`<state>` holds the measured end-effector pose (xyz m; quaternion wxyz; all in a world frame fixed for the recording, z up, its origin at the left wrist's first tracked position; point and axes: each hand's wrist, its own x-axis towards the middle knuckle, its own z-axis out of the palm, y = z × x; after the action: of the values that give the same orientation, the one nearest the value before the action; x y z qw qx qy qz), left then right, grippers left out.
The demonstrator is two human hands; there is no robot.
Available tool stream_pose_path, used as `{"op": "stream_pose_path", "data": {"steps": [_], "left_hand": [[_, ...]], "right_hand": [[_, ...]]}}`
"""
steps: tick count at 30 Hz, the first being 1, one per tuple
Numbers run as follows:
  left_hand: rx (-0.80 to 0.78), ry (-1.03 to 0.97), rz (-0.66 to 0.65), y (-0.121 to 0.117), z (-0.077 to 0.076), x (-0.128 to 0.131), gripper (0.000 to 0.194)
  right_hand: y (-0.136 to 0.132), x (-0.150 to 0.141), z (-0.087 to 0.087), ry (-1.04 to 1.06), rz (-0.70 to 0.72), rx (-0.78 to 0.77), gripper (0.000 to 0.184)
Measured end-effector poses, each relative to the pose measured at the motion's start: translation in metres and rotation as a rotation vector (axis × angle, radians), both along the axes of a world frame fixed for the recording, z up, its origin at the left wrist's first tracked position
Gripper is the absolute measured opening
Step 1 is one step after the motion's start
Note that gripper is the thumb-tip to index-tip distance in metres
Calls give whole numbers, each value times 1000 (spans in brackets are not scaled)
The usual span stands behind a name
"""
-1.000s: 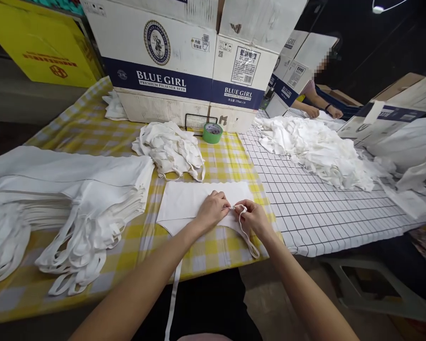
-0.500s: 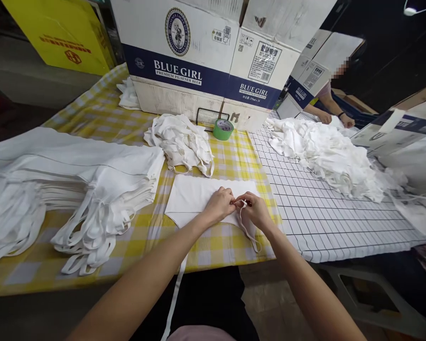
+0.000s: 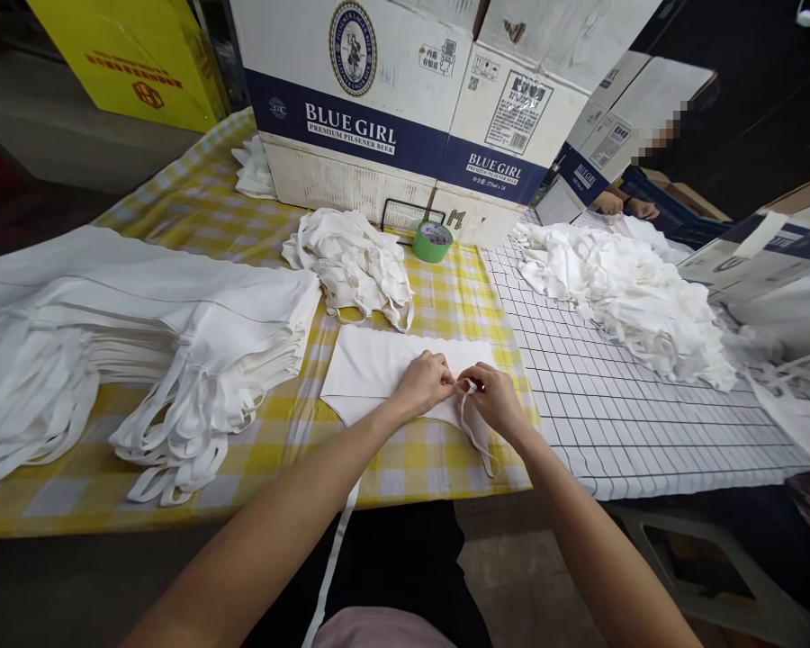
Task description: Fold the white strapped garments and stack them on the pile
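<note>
A flat white garment piece (image 3: 368,364), like a strapped top, lies before me with its wavy edge away from me. My left hand (image 3: 427,382) rests on it, fingers pinched at its curved near edge. Close beside, my right hand (image 3: 491,398) is closed with thumb and fingertips on a thin white strap (image 3: 471,427), which loops down toward the table. The fingertips of both hands almost meet, and exactly what lies between the left ones is hidden. Another white strap (image 3: 334,567) hangs off the near table edge.
Left, a thick stack of white garments (image 3: 141,279) trails straps. A white garment heap (image 3: 355,261) and green tape roll (image 3: 433,241) lie ahead, before beer cartons (image 3: 351,171). Right, a larger white pile (image 3: 634,297) covers a checked cloth; another person's hands (image 3: 625,205) are behind it.
My view has shifted slightly. Both hands keep their pinch on the garment and strap, with only small finger movement. The other person's hands have drawn closer together.
</note>
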<state>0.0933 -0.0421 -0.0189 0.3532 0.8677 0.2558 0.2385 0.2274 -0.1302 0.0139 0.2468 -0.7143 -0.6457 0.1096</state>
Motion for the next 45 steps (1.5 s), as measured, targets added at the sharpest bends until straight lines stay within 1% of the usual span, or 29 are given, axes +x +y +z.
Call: {"op": "stream_pose_path", "data": {"steps": [4,8,10,11,13,14,16,17,19,20,22,23,24,26,28,31,34,38,41,43,45], "left_hand": [[-21,-7,7,0,0,0,12],[-39,-13,6,0,0,0,10],[-41,-11,6,-1,0,-1,10],[-40,-7,3,0,0,-1,11],[-34,12,-21,1,1,-3,13],[-30,27,-41,1,2,-4,15],[-21,63,-87,2,4,-6,19],[-17,81,-106,2,6,-8,21],[-10,111,-125,2,10,-10,21],[-5,122,-127,1,12,-11,22],[13,140,-133,0,16,-14,24],[22,148,-146,0,18,-16,26],[28,155,-166,1,20,-18,28],[22,162,-209,2,22,-19,31],[-7,170,-217,4,21,-18,33],[-28,176,-165,4,16,-13,34],[-7,158,-108,2,11,-7,28],[29,153,-81,0,8,-4,22],[48,161,-88,0,7,-3,21],[53,163,-93,0,7,-2,20],[57,169,-87,0,7,-1,20]], "right_hand": [[-6,0,-1,-123,49,15,25],[-15,0,-1,-249,48,-8,27],[-19,-2,-1,-245,39,-1,28],[-22,-3,0,-207,25,9,28],[-26,-6,-1,-40,-49,26,26],[-27,-8,-1,96,-100,23,23],[-30,-11,-2,445,-193,-5,17],[-31,-13,-2,636,-225,-25,17],[-33,-16,-1,995,-248,-62,28],[-34,-17,1,1138,-244,-80,34],[-39,-19,5,1336,-209,-132,39],[-42,-20,9,1388,-187,-156,40],[-47,-21,12,1408,-173,-177,40],[-59,-23,18,1368,-189,-192,39],[-75,-26,22,1252,-240,-175,41],[-103,-33,22,1048,-305,-157,44],[-130,-42,13,905,-360,-177,42],[-160,-54,-5,833,-430,-125,28],[-172,-61,-16,867,-492,-77,22],[-176,-66,-21,913,-532,-58,21],[-177,-70,-25,910,-547,-2,19]]}}
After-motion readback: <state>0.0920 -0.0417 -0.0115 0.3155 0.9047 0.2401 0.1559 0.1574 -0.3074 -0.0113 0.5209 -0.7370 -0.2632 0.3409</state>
